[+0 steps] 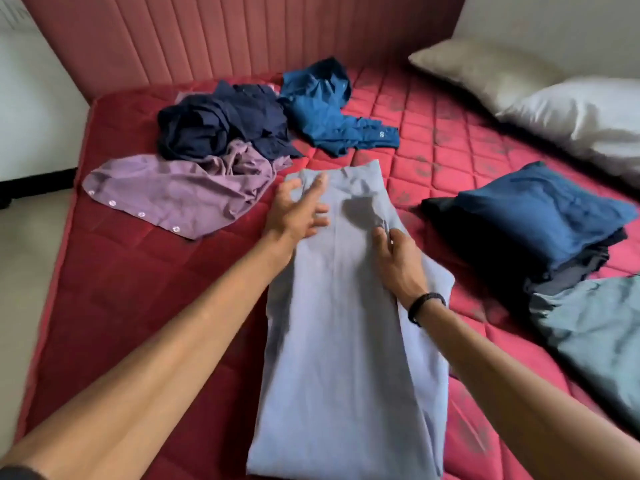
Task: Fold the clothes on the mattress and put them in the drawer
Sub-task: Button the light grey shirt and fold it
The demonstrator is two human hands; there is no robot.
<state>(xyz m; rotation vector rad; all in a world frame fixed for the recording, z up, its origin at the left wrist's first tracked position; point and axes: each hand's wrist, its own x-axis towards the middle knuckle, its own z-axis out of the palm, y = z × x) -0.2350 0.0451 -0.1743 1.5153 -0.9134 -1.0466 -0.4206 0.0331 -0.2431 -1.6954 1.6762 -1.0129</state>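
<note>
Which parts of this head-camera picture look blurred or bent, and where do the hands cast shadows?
Head view: the left hand is smeared by motion blur; its shadow falls on the light blue garment near the right hand; wide-angle distortion bends the mattress edge; the pillows look soft.

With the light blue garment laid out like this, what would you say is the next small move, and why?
Probably fold the near end up toward the far end. The light blue garment already lies as a long narrow strip on the mattress, with the left hand spread near its far end and the right hand at its right edge.
</note>
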